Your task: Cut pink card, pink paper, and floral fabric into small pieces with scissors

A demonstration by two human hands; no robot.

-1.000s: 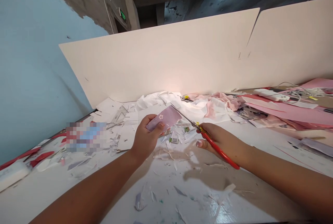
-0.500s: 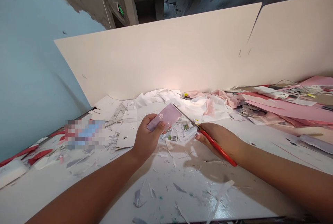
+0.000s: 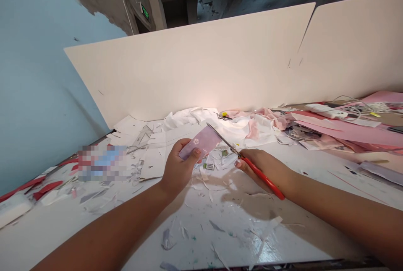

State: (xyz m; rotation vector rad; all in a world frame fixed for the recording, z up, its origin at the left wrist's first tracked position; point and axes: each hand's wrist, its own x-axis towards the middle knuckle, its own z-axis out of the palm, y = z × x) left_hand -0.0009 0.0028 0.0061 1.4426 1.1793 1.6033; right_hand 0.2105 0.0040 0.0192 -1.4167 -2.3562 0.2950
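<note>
White tabletop [image 3: 63,237], barcode sticker [image 3: 209,166] near left hand [image 3: 178,166]

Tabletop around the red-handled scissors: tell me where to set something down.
Most room: white tabletop below the left hand with its lilac card and the right hand, dotted with paper scraps. Smaller patch: right of the red-handled scissors. Crowded: the far edge, with white cloth, pink paper sheets and cables.
</note>
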